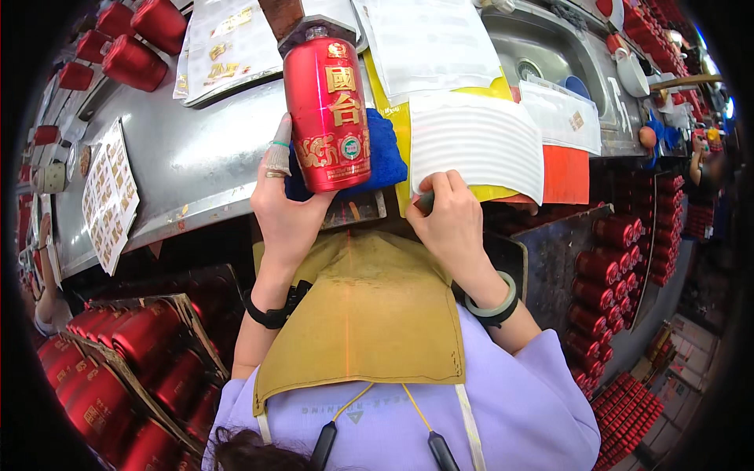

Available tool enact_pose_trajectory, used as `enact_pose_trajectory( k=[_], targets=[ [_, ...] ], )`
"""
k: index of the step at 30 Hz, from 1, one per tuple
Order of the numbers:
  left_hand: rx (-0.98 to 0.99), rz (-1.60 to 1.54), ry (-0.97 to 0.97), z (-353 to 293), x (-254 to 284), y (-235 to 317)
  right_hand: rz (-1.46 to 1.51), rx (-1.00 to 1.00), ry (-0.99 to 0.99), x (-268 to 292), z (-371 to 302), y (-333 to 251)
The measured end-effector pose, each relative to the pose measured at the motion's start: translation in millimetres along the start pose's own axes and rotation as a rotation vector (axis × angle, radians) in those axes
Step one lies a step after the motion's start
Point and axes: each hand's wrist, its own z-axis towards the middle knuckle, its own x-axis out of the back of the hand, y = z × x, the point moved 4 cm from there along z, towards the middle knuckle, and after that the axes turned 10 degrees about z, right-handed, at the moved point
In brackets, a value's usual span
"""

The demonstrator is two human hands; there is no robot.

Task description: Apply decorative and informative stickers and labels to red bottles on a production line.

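A red bottle [325, 114] with gold decals and a small round green-and-white mark lies tilted on a blue cloth [385, 149], its neck pointing away from me. My left hand [284, 200] grips it, fingers along its left side and thumb under its base. Finger covers sit on that hand. My right hand [452, 216] is closed, pinching a small dark grey-green piece [425, 203] whose kind I cannot make out. That hand is just right of the bottle's base, apart from it, over the near edge of a white ridged sheet [475, 145].
Decal sheets lie at the left [110, 196] and on a tray [228, 47] behind the bottle. White paper [428, 43], yellow sheets and a red sheet [565, 174] cover the right side, beside a metal sink [542, 51]. Racks of red bottles [145, 334] stand below on both sides.
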Motion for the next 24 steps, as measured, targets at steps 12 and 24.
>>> enact_pose_trajectory(
  k=[12,24],
  targets=[
    [0.052,-0.052,-0.017,-2.8,-0.6,-0.5,0.091,-0.260,0.373,96.1,27.3,72.5],
    [0.113,-0.049,-0.032,-2.6,-7.3,-4.8,0.031,-0.262,0.423,96.0,20.7,125.4]
  ],
)
